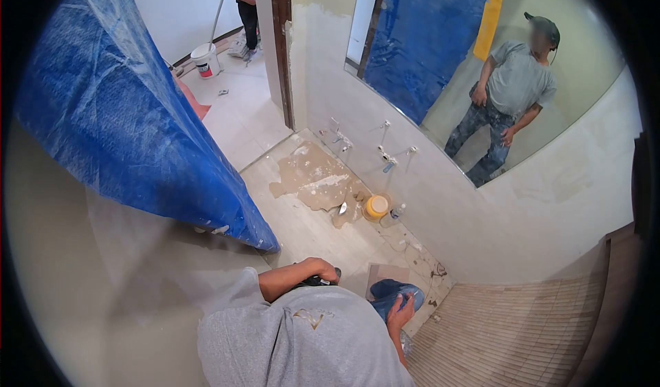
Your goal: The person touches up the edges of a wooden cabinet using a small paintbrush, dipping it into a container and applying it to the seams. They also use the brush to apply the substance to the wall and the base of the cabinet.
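My left hand (322,270) is at my waist, its fingers curled against a dark object (316,281) that is mostly hidden by the hand and my grey shirt (295,335). What that object is, I cannot make out. My right hand (401,311) hangs beside my blue jeans (386,296), fingers apart over the thigh. A tiny pale spot shows near its fingertips, too small to name. In the wall mirror (440,50) my reflection (512,84) stands with one hand at the waist and the other at the thigh.
A blue tarp (137,126) hangs at left. Taps (387,159) stick out of the wall above a yellow container (377,207), a plastic bottle (397,212) and a patch of broken floor (316,177). Past the doorway stand a white bucket (205,62) and another person (245,5).
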